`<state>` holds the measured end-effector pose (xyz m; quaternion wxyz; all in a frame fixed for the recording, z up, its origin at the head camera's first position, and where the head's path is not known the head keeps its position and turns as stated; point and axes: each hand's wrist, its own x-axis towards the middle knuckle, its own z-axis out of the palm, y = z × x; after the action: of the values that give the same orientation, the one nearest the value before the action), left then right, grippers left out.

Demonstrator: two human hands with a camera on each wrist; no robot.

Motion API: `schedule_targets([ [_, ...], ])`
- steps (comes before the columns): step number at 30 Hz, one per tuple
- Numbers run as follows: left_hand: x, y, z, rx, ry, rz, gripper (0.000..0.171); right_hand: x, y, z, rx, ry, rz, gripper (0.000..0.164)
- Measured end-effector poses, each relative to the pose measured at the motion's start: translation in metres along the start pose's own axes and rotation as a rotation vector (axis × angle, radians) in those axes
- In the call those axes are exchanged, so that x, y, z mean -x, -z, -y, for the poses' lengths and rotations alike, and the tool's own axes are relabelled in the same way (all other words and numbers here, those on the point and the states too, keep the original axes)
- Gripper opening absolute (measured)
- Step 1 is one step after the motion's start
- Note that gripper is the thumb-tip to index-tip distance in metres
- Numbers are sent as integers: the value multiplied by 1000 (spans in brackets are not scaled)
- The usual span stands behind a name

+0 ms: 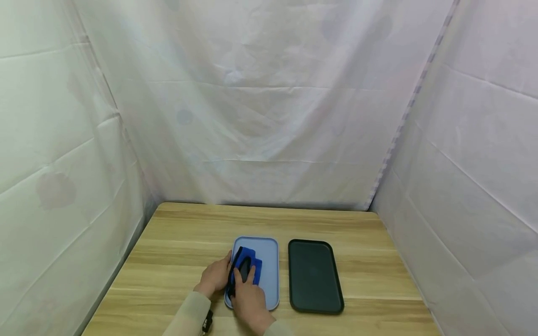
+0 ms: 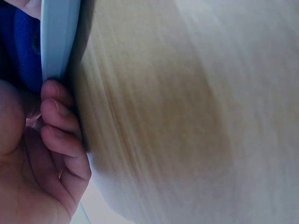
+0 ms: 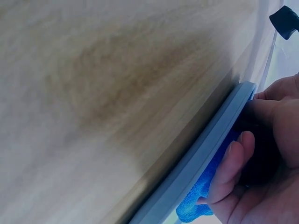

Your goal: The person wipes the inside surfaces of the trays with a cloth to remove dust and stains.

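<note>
A folded blue cloth piece (image 1: 248, 255) with black parts lies over the left half of a light blue tray (image 1: 270, 280); its exact kind is unclear. My right hand (image 1: 250, 301) grips the bundle from the near side, two fingers spread on its black oval part. Bent fingers (image 3: 232, 161) rest against the fuzzy blue fabric in the right wrist view. At the tray's left edge is my left hand (image 1: 216, 275). Its curled fingertips (image 2: 57, 108) hold the outside of the rim, with the thumb (image 2: 9, 119) on the inner side, close to the cloth.
To the right of the light blue tray lies a dark green tray (image 1: 315, 276) on the wooden table (image 1: 370, 261). White sheets (image 1: 269, 121) hang behind the table and along both sides. A small black object (image 1: 208, 321) shows by the left sleeve.
</note>
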<state>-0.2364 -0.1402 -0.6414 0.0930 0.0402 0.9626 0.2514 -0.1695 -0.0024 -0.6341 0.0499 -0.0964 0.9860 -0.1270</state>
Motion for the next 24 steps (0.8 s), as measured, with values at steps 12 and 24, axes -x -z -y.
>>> schedule_targets([
  [12,1,-2,1,13,-6,6,50,0,1,0,-9,-2,-10,76],
  [24,0,0,0,5,12,19,52,-2,10,-14,-58,13,18,72],
])
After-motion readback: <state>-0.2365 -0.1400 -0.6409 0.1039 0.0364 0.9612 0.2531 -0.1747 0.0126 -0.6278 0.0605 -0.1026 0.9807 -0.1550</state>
